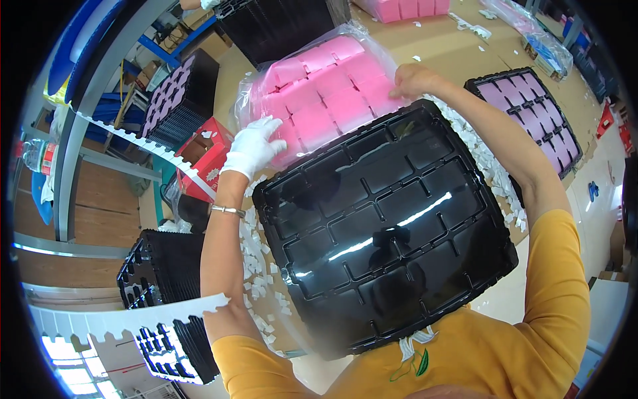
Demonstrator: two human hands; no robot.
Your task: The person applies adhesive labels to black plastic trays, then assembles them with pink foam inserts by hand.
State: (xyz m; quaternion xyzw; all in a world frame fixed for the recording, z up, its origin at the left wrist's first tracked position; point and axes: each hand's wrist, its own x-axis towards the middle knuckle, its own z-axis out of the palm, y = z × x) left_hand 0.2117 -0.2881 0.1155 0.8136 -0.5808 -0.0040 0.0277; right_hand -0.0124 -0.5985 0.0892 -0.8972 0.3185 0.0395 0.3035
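Observation:
A black plastic tray [382, 229] with moulded compartments leans close against my body. Beyond it lies a stack of pink foam sheets [325, 100] with slits, partly inside a clear plastic bag [249, 100]. My left hand [256, 143], in a white glove, rests at the left edge of the pink sheets with its fingers spread. At their right edge is my bare right hand [415, 80], fingers curled and pinched on the pink foam sheet. The fingertips of that hand are partly hidden.
White foam scraps [495, 163] litter the table around the tray. Pink-filled trays [531, 116] stand at right, others [176, 100] at far left. Nearby are a red box [206, 156], black tray stacks [169, 269] and a metal shelf post [73, 166]. White notched strips [133, 322] cross the left side.

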